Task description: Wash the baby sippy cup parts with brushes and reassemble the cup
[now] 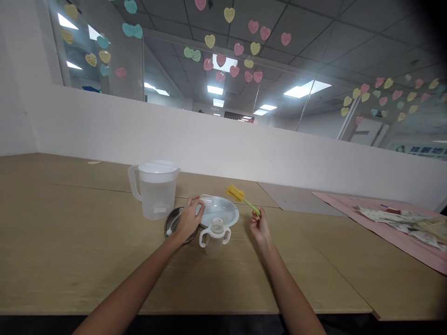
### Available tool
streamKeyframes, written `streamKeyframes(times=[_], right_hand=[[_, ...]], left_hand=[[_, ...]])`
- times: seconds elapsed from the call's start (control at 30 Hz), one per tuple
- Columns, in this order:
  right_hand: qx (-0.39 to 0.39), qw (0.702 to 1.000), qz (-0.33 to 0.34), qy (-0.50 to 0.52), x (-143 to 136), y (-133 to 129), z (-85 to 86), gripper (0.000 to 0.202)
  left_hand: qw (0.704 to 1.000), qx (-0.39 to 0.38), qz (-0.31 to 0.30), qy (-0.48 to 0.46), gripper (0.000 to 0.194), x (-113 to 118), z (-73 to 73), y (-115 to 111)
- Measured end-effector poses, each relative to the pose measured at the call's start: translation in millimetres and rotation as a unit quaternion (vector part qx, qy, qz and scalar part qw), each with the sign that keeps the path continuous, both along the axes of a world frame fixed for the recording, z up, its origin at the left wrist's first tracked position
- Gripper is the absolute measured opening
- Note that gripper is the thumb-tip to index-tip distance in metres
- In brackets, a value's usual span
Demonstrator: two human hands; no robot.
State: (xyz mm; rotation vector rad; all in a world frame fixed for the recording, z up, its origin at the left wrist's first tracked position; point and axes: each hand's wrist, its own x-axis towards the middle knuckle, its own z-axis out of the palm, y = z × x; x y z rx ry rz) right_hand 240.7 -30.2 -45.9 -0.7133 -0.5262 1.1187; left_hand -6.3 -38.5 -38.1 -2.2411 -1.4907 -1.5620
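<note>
My right hand (260, 226) is closed round the green handle of a bottle brush (236, 192), whose yellow sponge head points up and left. Over the white bowl (230, 215), my left hand (191, 215) grips a small clear cap (207, 200), its open end towards the bowl. A baby bottle (214, 239) with two white side handles and no lid stands upright in front of the bowl. Partly hidden under my left hand is a dark metal bowl (172, 221) with a white tube-like piece (170, 230) in it.
A lidded clear plastic pitcher (157, 190) holding water stands on the left. On the right, a pink cloth (335, 204) lies under crumpled printed material (394, 221). A white wall (216, 149) with glass above it borders the wooden table (104, 260).
</note>
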Motion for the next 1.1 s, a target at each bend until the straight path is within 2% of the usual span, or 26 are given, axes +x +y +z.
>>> streamKeyframes(times=[0.13,0.3,0.6,0.73,0.8,0.9,1.0,1.1], right_hand=[[0.003,0.999,0.033,-0.016,-4.8,-1.1,0.0,0.023],[-0.024,0.996,0.057,-0.069,-15.1,-2.3,-2.8,0.024],[-0.036,0.993,0.002,-0.111,-15.2,-2.0,-5.6,0.025],[-0.021,0.98,0.025,-0.198,-20.0,-6.9,-2.9,0.034],[-0.015,0.971,0.063,-0.231,-22.5,-9.6,-1.6,0.038],[-0.007,0.969,0.103,-0.223,-24.4,-12.0,-0.1,0.039],[0.001,0.975,0.116,-0.188,-24.5,-12.7,1.1,0.037],[0.01,0.978,0.13,-0.16,-24.2,-12.4,1.9,0.034]], left_hand=[[1.0,0.019,0.003,-0.018,0.01,-8.3,-4.3,2.5],[0.999,0.048,-0.008,0.011,0.005,-1.0,-3.0,-5.7],[0.988,0.059,0.002,0.14,0.021,1.6,-3.6,-17.1],[0.987,0.059,-0.006,0.148,0.026,2.8,-2.7,-19.6],[0.988,0.057,-0.038,0.138,0.025,2.8,-1.5,-20.8],[0.993,0.047,-0.069,0.078,0.025,2.0,0.9,-21.4],[0.997,0.042,-0.063,-0.016,0.028,1.0,2.8,-20.1],[0.997,0.017,-0.053,-0.057,0.033,1.0,3.2,-18.5]])
